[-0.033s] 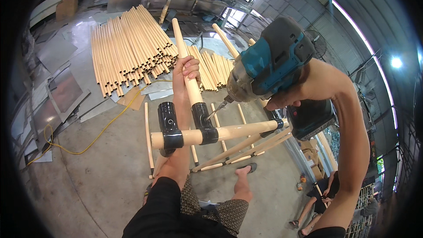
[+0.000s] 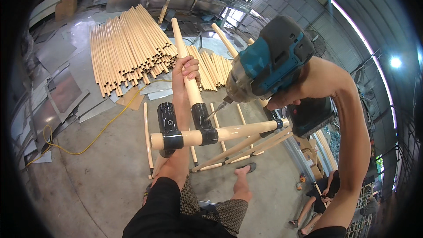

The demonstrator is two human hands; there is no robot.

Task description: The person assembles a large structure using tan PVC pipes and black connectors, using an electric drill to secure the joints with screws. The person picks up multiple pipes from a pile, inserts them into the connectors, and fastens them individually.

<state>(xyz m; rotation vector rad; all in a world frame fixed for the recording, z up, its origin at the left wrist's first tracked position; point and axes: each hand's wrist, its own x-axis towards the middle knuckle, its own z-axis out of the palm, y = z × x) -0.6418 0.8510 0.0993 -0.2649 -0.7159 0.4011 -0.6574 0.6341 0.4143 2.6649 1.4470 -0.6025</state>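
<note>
My left hand [image 2: 187, 68] is wrapped round an upright cream-coloured pipe [image 2: 192, 91]. Its lower end sits in a glossy black pipe joint [image 2: 201, 117], which clasps a horizontal cream pipe [image 2: 238, 131]. Beside it, a second black joint [image 2: 167, 121] on the same pipe has a small round hole facing me and an open top. In my right hand [image 2: 304, 86] is a teal and black cordless drill [image 2: 264, 57], held by its grip. The drill bit [image 2: 218, 109] slants down to the left, its tip at the side of the first joint.
Beyond lies a large stack of cream pipes [image 2: 128, 48]. The pipe frame [image 2: 224, 152] extends below and to the right. A yellow cable [image 2: 108, 128] crosses the floor at left, near metal sheets [image 2: 61, 92]. Another person [image 2: 315, 202] sits at lower right, near cardboard boxes [image 2: 313, 158].
</note>
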